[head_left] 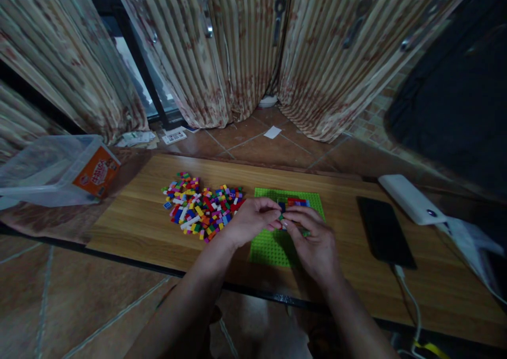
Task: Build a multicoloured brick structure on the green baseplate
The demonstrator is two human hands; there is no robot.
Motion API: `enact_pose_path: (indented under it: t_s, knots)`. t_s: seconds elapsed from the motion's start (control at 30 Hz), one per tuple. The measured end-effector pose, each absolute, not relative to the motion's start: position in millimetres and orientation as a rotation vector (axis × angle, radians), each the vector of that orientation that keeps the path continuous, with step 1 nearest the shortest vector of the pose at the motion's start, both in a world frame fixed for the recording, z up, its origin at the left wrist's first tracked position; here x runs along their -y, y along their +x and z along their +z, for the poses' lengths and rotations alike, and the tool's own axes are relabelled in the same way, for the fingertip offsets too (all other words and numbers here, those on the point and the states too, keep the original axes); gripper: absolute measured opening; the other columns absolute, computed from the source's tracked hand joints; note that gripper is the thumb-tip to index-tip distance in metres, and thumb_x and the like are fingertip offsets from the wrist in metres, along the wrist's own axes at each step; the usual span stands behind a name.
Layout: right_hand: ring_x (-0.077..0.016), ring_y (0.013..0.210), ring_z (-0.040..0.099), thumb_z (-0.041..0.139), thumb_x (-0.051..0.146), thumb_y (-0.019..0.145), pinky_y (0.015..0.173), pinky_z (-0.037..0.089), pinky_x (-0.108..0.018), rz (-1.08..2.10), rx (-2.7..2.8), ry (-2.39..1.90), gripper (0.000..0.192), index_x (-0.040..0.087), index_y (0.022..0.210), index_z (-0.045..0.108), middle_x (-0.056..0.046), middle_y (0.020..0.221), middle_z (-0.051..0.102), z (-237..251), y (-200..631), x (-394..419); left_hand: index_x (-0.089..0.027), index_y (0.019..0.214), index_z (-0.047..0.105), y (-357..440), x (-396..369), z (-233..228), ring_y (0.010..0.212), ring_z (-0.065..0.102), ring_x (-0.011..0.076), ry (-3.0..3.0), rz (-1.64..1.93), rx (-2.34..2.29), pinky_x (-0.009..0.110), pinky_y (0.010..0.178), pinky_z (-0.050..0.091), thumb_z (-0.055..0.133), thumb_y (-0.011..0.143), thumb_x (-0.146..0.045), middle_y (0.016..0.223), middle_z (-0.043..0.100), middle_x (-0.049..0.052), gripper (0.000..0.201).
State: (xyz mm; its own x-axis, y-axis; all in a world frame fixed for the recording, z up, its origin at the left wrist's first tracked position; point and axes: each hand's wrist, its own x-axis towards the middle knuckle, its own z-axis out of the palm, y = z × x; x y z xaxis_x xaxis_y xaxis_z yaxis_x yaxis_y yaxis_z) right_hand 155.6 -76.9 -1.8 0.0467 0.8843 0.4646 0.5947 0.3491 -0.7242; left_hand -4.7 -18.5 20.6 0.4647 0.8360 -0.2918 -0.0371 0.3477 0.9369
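Over the light green studded baseplate (pixel 273 251), my left hand (pixel 253 219) and my right hand (pixel 315 240) meet fingertip to fingertip. Both are closed in a pinch around what looks like a small green toy brick (pixel 281 217); my fingers cover most of it. Just behind the fingertips, a dark blue brick (pixel 281 206) shows. Red and other coloured bricks (pixel 297 202) sit on the far part of the baseplate, partly hidden by my right hand. A loose heap of small multicoloured bricks (pixel 202 208) lies to the left of my left hand.
The wooden table (pixel 130 216) carries a black phone (pixel 384 232) with a white cable (pixel 410 290) at right. Beyond it lies a white device (pixel 412 198). A clear plastic bin (pixel 51 163) with an orange label stands at left. Striped curtains (pixel 237 58) hang behind.
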Motion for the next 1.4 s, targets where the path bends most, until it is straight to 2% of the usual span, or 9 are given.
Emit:
enact_pose_path:
  t_s: [0.17,0.33,0.47,0.63,0.83,1.17,1.4]
  knots:
    - [-0.0218,0.107,0.06,0.061,0.033,0.089,0.095,0.049,-0.042,0.431,1.706,-1.345,0.02,0.028,0.107,0.07,-0.005,0.112,0.066,-2,159,76,-0.011,0.098,0.061,-6,18,18,0.063,0.062,0.0095,1.05,0.684,-0.839,0.024,0.068,0.05,0.074,0.076,-0.024,0.071,0.065,0.0,0.029]
    - [-0.0231,0.111,0.059,0.059,0.035,0.09,0.096,0.048,-0.044,0.476,1.755,-1.345,0.02,0.03,0.105,0.071,-0.005,0.117,0.064,-2,163,76,-0.013,0.111,0.056,-4,19,16,0.064,0.061,0.0089,1.025,0.674,-0.79,0.024,0.068,0.049,0.075,0.074,-0.024,0.074,0.064,-0.001,0.043]
    - [-0.0237,0.112,0.058,0.06,0.036,0.089,0.098,0.046,-0.045,0.437,1.704,-1.384,0.019,0.03,0.102,0.073,-0.005,0.118,0.064,-3,172,73,-0.013,0.116,0.054,-3,20,16,0.062,0.06,0.0096,1.108,0.634,-0.906,0.024,0.065,0.048,0.062,0.083,-0.019,0.073,0.064,0.0,0.035]
    - [-0.0267,0.114,0.054,0.066,0.04,0.083,0.103,0.04,-0.052,0.407,1.631,-1.534,0.019,0.03,0.095,0.075,-0.006,0.121,0.062,-10,186,68,-0.013,0.097,0.064,-8,19,17,0.056,0.053,0.0083,1.354,0.527,-1.017,0.022,0.058,0.043,0.052,0.085,-0.02,0.069,0.063,-0.001,0.019]
    - [-0.0282,0.122,0.048,0.067,0.042,0.082,0.105,0.035,-0.055,0.462,1.632,-1.59,0.019,0.03,0.093,0.077,-0.006,0.126,0.06,-18,189,67,-0.014,0.1,0.068,-7,22,19,0.06,0.053,0.0107,1.568,0.426,-0.987,0.022,0.058,0.04,0.047,0.084,-0.018,0.067,0.062,-0.001,0.027]
    - [-0.0275,0.119,0.051,0.066,0.038,0.082,0.103,0.039,-0.054,0.45,1.62,-1.573,0.017,0.029,0.092,0.076,-0.007,0.125,0.06,-18,188,65,-0.016,0.107,0.07,0,25,16,0.06,0.054,0.0127,1.67,0.36,-1.003,0.024,0.06,0.041,0.047,0.086,-0.024,0.068,0.065,-0.001,0.032]
    - [-0.0276,0.12,0.051,0.067,0.036,0.08,0.104,0.039,-0.053,0.449,1.606,-1.604,0.016,0.028,0.091,0.076,-0.007,0.125,0.06,-16,185,67,-0.016,0.112,0.068,2,25,17,0.061,0.054,0.0127,1.654,0.357,-1.002,0.023,0.061,0.041,0.047,0.085,-0.021,0.068,0.065,-0.001,0.035]
